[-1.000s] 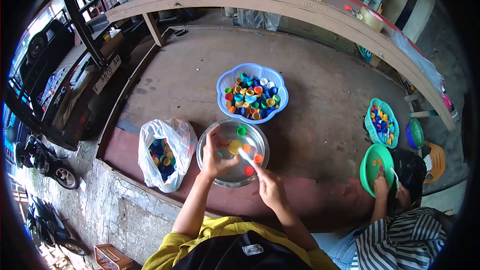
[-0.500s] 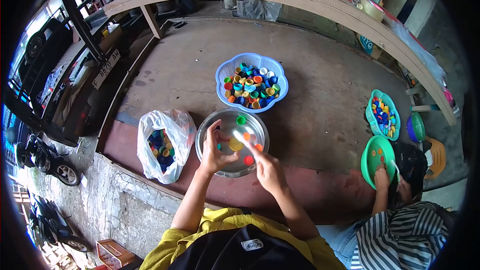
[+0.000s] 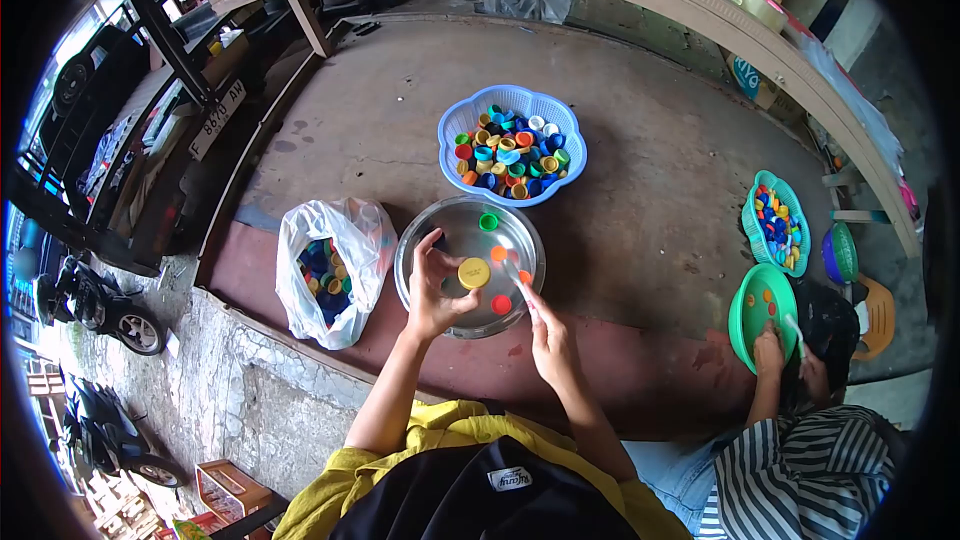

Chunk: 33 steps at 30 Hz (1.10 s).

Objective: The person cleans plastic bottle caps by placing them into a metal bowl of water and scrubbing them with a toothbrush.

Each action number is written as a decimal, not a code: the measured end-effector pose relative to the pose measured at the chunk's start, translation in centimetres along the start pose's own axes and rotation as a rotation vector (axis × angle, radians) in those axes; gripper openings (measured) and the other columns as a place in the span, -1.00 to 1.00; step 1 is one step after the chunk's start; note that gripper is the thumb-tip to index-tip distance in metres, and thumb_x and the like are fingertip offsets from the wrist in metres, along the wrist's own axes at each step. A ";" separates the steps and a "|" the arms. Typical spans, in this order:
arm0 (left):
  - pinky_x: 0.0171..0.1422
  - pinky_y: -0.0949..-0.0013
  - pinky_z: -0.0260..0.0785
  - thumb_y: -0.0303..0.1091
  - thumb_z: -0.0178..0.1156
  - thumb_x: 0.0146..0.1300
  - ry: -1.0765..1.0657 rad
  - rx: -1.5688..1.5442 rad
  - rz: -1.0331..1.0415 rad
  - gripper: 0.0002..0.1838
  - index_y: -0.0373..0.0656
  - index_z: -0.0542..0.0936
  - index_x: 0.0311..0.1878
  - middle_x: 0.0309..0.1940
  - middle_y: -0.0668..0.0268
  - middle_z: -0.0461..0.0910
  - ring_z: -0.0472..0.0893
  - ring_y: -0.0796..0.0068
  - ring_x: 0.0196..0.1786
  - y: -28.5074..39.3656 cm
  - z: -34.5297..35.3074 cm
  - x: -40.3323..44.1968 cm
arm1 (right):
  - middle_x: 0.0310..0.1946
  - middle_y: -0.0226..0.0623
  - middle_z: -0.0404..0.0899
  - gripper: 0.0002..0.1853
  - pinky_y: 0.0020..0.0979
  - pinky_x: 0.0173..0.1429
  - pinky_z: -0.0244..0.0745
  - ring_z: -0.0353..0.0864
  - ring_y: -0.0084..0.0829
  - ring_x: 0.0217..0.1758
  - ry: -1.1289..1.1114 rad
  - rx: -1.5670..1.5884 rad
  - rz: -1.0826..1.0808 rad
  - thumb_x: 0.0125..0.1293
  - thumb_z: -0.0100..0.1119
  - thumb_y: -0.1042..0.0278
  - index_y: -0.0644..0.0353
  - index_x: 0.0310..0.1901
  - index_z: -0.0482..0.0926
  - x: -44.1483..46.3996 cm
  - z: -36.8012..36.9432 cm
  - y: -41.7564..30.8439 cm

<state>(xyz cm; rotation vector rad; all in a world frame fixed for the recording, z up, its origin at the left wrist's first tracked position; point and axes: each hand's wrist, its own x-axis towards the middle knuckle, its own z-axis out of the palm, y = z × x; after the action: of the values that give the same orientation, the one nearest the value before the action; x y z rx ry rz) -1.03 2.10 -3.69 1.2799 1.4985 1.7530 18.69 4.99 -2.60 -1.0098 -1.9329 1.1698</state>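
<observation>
Facing a wide brown desk [image 3: 650, 200]. Steel bowl [image 3: 522, 227] sits on it, nearest me; blue basket [image 3: 458, 120] heaped with caps is just beyond; plastic bag [image 3: 372, 270], also holding caps, is just left of the bowl. My right grip [image 3: 553, 345] is closed round a thin pale tool [image 3: 512, 268], slanting toward the bowl; tip blurred, can't tell type or contact. My left grip [image 3: 432, 305] is clamped on a yellow cap [image 3: 473, 273], thumb and fingers at its edge, flat face toward me, above the bowl. Loose green cap [image 3: 488, 222] and red cap [image 3: 501, 304] lie in the bowl. Step, my read: one cap singled out, tool beside it. Next move calls for a firm left pinch, thumb clear of the tip.
</observation>
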 end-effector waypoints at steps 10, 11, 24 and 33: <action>0.14 0.42 0.30 -0.36 0.26 0.15 -0.210 -0.150 -0.208 -0.50 -0.28 0.39 0.15 -0.10 0.34 0.46 0.47 0.53 -0.03 0.4 -0.3 -0.5 | -0.06 0.01 0.53 -0.60 -0.36 -0.08 0.46 0.58 -0.17 -0.06 -0.017 0.052 -0.109 0.39 -0.16 0.45 0.07 0.25 0.31 0.3 0.8 -1.2; 0.14 0.43 0.30 -0.36 0.24 0.18 -0.167 -0.346 -0.321 -0.52 -0.26 0.38 0.16 -0.08 0.35 0.44 0.46 0.54 -0.03 0.3 0.0 -0.8 | 0.02 0.05 0.47 -0.60 -0.32 -0.01 0.45 0.51 -0.08 0.06 0.028 0.039 -0.088 0.39 -0.16 0.46 0.08 0.26 0.30 0.5 0.6 -1.8; -0.21 0.44 0.10 0.21 -0.44 0.37 -0.192 -0.843 -0.619 -0.45 -0.06 0.34 -0.29 -0.45 0.41 0.25 0.21 0.55 -0.38 -1.0 0.9 -1.3 | -0.16 0.02 0.56 -0.56 -0.34 -0.15 0.48 0.62 -0.17 -0.19 0.001 -0.039 -0.167 0.27 -0.06 0.56 0.11 0.21 0.37 1.9 2.1 -1.5; -0.22 0.40 0.14 0.19 -0.46 0.36 -0.272 -0.859 -0.598 -0.42 -0.10 0.37 -0.33 -0.50 0.37 0.32 0.27 0.51 -0.40 -1.3 0.8 -0.2 | -0.18 0.04 0.57 -0.55 -0.38 -0.17 0.49 0.65 -0.21 -0.18 0.110 -0.032 -0.230 0.24 -0.12 0.65 0.14 0.17 0.42 2.5 1.2 -2.5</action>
<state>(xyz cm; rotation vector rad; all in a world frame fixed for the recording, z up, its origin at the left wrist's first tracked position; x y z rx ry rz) -0.48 2.67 -5.06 0.5156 0.7015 1.4588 15.77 5.86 -0.49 -0.8241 -1.9276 0.9380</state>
